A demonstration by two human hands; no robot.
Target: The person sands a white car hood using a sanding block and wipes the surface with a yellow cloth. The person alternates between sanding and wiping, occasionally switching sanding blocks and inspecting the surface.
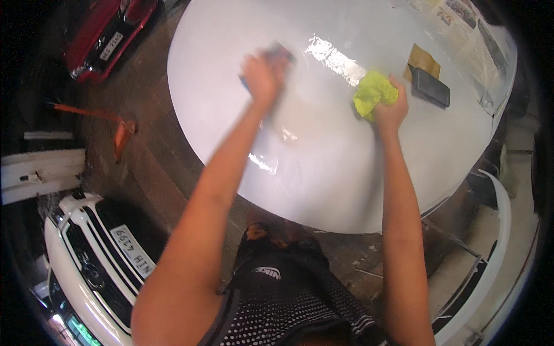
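A white car body panel (311, 184), probably a hood, spreads out in front of me, with wet-looking shine on parts of it. My left hand (264, 78) presses a dark bluish block or pad (281, 56) flat against its left part; motion smears both, so the pad's exact kind is unclear. Bunched in my right hand (393, 109) is a yellow-green cloth (372, 95), at or just above the panel. To the right of that hand lies a dark grey sanding block (431, 88), beside a brown piece of sandpaper (424, 59).
Masking paper (482, 52) covers the panel's far right side. At left stand a red car (107, 43), an orange metal stand (121, 130) and a white car front (98, 259). A pale curved bumper (499, 242) lies at lower right.
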